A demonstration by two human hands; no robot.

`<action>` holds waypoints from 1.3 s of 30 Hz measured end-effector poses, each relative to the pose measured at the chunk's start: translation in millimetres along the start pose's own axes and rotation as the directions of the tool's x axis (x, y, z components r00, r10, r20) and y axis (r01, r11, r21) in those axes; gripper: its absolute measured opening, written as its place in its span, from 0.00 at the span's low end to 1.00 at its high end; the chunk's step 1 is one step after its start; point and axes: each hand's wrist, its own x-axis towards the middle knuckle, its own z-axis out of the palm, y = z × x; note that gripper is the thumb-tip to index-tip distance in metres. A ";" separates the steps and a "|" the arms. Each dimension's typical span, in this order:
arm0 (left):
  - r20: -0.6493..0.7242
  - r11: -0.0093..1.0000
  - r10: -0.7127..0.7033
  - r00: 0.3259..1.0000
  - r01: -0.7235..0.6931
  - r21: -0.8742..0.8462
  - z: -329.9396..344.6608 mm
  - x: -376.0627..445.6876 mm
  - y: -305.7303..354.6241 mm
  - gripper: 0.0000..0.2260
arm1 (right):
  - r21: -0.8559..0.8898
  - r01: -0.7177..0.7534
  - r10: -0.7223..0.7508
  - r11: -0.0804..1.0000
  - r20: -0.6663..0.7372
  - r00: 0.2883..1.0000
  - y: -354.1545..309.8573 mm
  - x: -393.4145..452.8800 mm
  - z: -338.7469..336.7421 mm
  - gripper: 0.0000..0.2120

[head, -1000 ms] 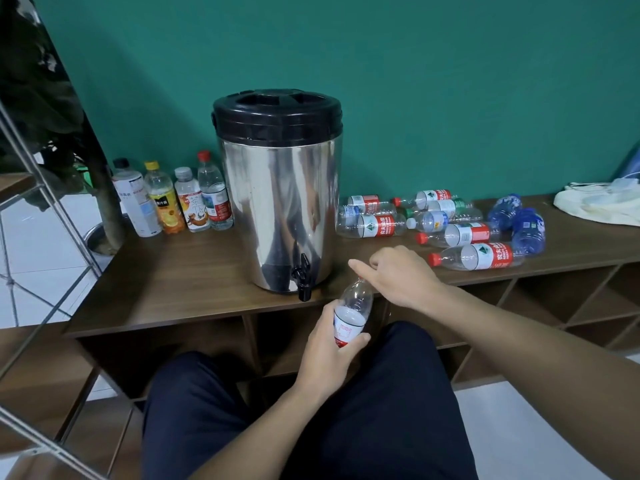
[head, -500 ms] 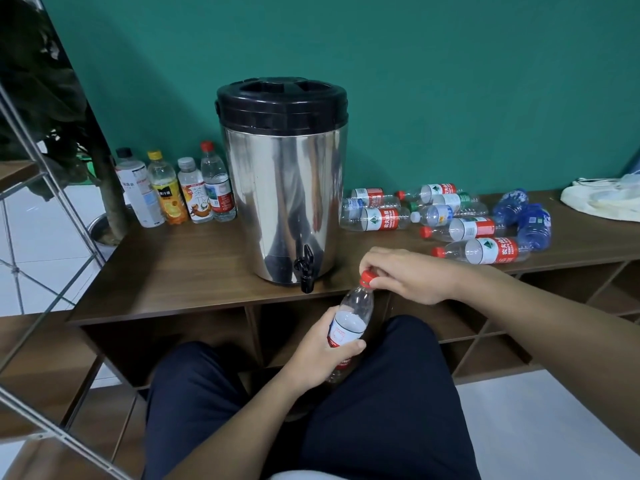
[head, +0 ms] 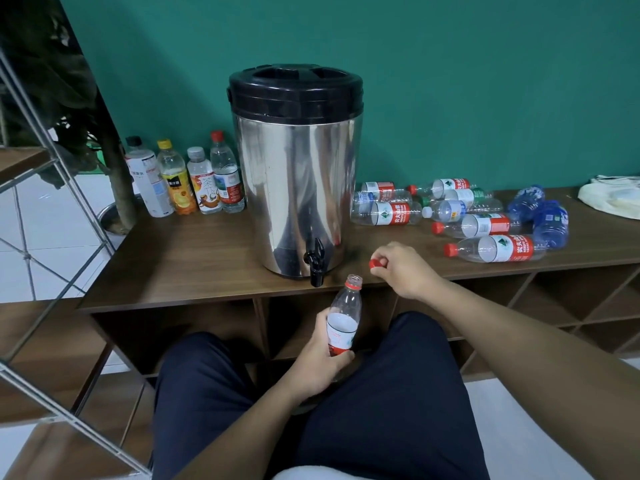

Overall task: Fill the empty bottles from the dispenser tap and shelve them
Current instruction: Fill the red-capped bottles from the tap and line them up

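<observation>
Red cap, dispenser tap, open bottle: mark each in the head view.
red cap (head: 374, 264), head view, on its side, pinched by the right hand.
dispenser tap (head: 316, 260), head view, on its black body.
open bottle (head: 343, 311), head view, on its clear shoulder.

Glossy steel dispenser (head: 296, 188), clear plastic bottle (head: 343, 315), matt wood-grain counter (head: 194, 268).

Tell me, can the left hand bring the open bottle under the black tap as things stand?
Probably yes. The left hand holds the uncapped bottle just below and right of the tap, with nothing between them; the right hand holds the red cap aside.
</observation>
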 end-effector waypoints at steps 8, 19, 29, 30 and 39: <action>-0.064 0.995 -0.098 0.993 0.100 0.020 -5.0 -0.9 -21.7 0.32 | 0.023 -0.103 0.105 0.994 -0.088 0.991 7.4 2.4 18.5 0.21; -0.156 0.986 -0.158 0.975 0.147 -0.084 -13.9 -7.8 -40.5 0.25 | 0.531 0.238 -0.102 0.813 -0.273 0.957 -119.8 -30.2 -28.8 0.18; -0.213 0.988 -0.109 0.971 0.083 -0.128 -27.8 -11.3 -41.8 0.28 | 0.438 0.210 -0.115 0.874 -0.233 0.966 -134.8 -23.9 -20.8 0.12; -0.212 0.989 -0.104 0.972 0.078 -0.130 -28.4 -11.6 -41.0 0.29 | 0.441 0.203 -0.111 0.874 -0.226 0.968 -134.9 -24.1 -21.3 0.11; -0.223 0.991 -0.068 0.972 0.041 -0.127 -25.6 -14.3 -38.2 0.30 | 0.591 0.112 -0.018 0.799 -0.164 0.986 -127.0 -25.3 -16.1 0.10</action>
